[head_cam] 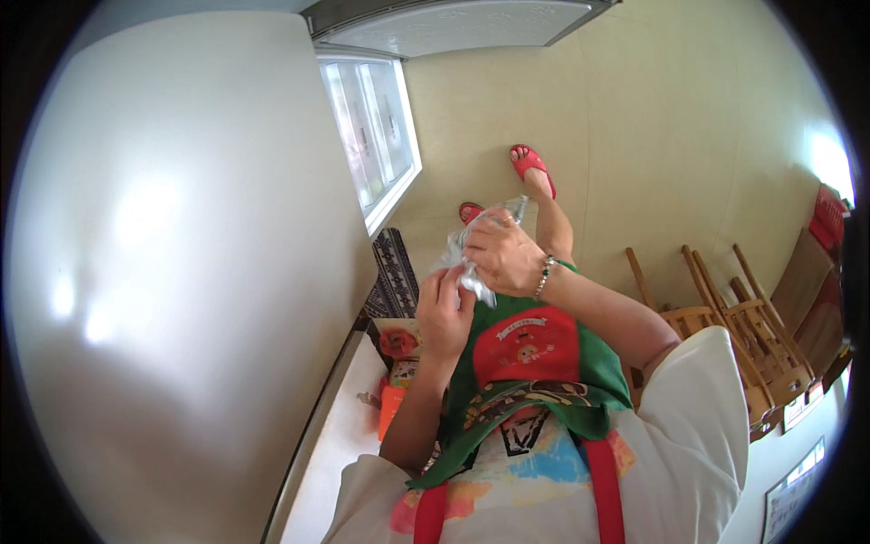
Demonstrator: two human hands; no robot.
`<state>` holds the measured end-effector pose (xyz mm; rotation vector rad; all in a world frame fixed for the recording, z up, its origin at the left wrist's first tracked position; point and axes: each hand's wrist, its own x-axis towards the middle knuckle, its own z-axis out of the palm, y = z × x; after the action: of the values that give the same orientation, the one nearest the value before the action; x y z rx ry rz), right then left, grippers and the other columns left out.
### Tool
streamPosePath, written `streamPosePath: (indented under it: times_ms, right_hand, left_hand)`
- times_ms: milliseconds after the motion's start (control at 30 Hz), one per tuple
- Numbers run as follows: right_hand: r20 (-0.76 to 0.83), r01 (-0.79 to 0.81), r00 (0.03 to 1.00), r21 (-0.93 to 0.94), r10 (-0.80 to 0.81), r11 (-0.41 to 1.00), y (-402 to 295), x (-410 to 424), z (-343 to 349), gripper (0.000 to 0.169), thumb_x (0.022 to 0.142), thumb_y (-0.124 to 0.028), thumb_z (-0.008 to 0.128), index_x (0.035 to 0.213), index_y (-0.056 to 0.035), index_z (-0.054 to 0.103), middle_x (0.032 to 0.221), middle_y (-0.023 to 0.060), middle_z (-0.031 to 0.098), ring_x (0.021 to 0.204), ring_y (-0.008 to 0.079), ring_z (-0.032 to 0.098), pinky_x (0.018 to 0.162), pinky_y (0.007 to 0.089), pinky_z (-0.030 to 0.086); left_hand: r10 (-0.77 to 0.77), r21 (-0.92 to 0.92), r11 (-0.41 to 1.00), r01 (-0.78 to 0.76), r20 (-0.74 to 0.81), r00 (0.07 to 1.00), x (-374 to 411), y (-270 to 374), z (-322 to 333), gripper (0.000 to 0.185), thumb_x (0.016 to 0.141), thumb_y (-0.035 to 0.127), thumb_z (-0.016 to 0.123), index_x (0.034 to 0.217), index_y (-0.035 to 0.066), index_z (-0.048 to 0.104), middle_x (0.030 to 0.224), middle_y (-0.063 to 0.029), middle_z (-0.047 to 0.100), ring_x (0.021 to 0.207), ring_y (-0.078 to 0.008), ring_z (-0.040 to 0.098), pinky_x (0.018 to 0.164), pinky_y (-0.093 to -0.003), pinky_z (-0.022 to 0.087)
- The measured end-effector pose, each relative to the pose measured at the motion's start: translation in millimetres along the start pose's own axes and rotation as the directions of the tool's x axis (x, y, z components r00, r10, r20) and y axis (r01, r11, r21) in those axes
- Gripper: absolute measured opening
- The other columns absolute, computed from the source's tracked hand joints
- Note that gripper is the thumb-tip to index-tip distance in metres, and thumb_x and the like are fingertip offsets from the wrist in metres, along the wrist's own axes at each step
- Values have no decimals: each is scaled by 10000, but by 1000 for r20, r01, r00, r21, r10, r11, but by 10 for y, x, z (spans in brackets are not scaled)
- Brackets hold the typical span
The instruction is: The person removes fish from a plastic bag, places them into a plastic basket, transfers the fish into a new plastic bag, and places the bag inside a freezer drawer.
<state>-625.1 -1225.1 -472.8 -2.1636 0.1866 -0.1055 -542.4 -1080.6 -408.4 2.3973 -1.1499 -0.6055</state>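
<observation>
A crumpled clear plastic bag is gripped between both hands in front of the green and red apron. My left hand pinches its lower left part between thumb and fingers. Just above and to the right, my right hand, with a beaded bracelet at the wrist, has its fingers curled over the bag's middle. Part of the bag sticks out past the right hand's knuckles. Whether anything is inside the bag, I cannot tell.
An open refrigerator or freezer door stands at the top, beside translucent drawers. A large pale panel fills the left. Folded wooden chairs lean at the right. A patterned mat and an orange box lie near my left arm.
</observation>
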Motion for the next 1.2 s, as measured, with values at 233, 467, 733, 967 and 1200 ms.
streamPosePath:
  times_ms: [233,467,733,967,1200]
  right_hand:
    - [594,-550,796,633,115,545,421,763,116,264,784,-264,609,969,-101,703,889,94,673,864,249,623,802,369,479]
    - [265,-524,739,805,619,280,928,2476,1948,472,863,-443,517,1152,-85,621,1204,175,578,1135,319,533,979,395,404]
    - [469,-664,502,748,727,-24,1030,2998,1985,580,902,-508,491,1283,-72,510,1103,93,602,1151,229,530,974,412,399]
    - [510,-660,613,751,603,35,1237,2852,1926,562,895,-521,517,1166,-33,580,1086,80,638,944,177,632,780,339,485]
    - [360,-625,615,765,702,156,1263,2386,1722,534,887,-481,542,1059,18,625,902,142,675,797,214,671,787,352,497]
  left_hand:
    - [-498,-247,787,565,288,818,-371,-564,156,115,790,42,463,768,-29,550,643,-131,529,580,-228,526,569,-346,423]
    - [-627,-6,749,662,315,712,-594,-691,202,252,858,250,575,775,12,560,657,-147,588,620,-260,595,604,-362,455]
    - [-633,236,773,588,239,736,-855,-915,304,306,880,274,603,962,-18,638,778,-198,664,711,-345,650,647,-387,498]
    - [-661,37,750,661,82,746,-911,-995,198,181,860,158,635,933,-5,663,808,-116,646,719,-224,639,653,-316,496]
    - [-680,-57,726,685,93,728,-865,-917,179,120,819,75,645,865,-11,576,824,-92,569,757,-207,570,686,-326,463]
